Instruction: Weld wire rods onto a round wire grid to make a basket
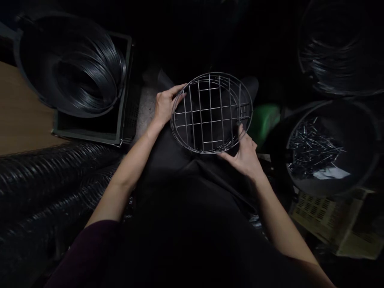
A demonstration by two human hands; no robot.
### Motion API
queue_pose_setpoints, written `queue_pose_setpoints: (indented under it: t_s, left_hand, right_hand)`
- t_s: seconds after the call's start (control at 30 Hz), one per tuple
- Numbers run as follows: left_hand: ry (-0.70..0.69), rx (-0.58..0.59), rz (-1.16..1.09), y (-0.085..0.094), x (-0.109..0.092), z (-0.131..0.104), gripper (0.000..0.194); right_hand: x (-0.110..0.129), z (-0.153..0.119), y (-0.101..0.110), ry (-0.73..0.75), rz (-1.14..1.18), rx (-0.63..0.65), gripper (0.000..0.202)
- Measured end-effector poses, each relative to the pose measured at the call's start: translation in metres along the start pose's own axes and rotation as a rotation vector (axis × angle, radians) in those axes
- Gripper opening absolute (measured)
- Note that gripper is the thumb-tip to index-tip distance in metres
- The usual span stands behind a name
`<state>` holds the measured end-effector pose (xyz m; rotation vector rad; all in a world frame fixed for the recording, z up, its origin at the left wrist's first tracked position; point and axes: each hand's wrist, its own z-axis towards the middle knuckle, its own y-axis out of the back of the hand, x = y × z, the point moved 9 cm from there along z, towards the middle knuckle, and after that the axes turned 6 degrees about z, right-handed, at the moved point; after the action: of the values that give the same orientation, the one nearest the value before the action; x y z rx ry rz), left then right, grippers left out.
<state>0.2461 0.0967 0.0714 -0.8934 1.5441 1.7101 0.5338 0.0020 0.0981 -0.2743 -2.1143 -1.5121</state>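
Left hand [165,106] gripped wire rack [211,109] at left rim; right hand [245,155], lower-right rim. Risk judged: uneven pinch could let rack tip.

There are two bare hands [165,106] [246,155], one round silver wire rack [211,108], three round dark tubs [39,60] [363,148] [318,32], one rectangular grey-green crate [87,137].
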Motion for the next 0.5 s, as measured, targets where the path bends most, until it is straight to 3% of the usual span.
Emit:
queue_pose_setpoints:
  t_s: [0.13, 0.3, 0.43, 0.5]
  left_hand:
    - [0.058, -0.004, -0.006, -0.003, 0.009, -0.006, 0.034]
    - [0.095, -0.013, -0.013, -0.007, 0.016, -0.002, 0.033]
    - [0.042, -0.011, -0.001, 0.004, 0.008, 0.0, 0.034]
    - [0.05, -0.019, -0.055, 0.016, 0.007, -0.005, 0.037]
  right_hand:
    - [-0.004, -0.002, -0.008, -0.034, -0.051, -0.08, 0.105]
    - [-0.007, 0.004, -0.026, -0.045, -0.064, -0.045, 0.103]
    - [-0.011, 0.006, -0.013, -0.031, 0.069, -0.061, 0.109]
    - [-0.014, 0.006, 0.001, -0.019, 0.218, -0.043, 0.099]
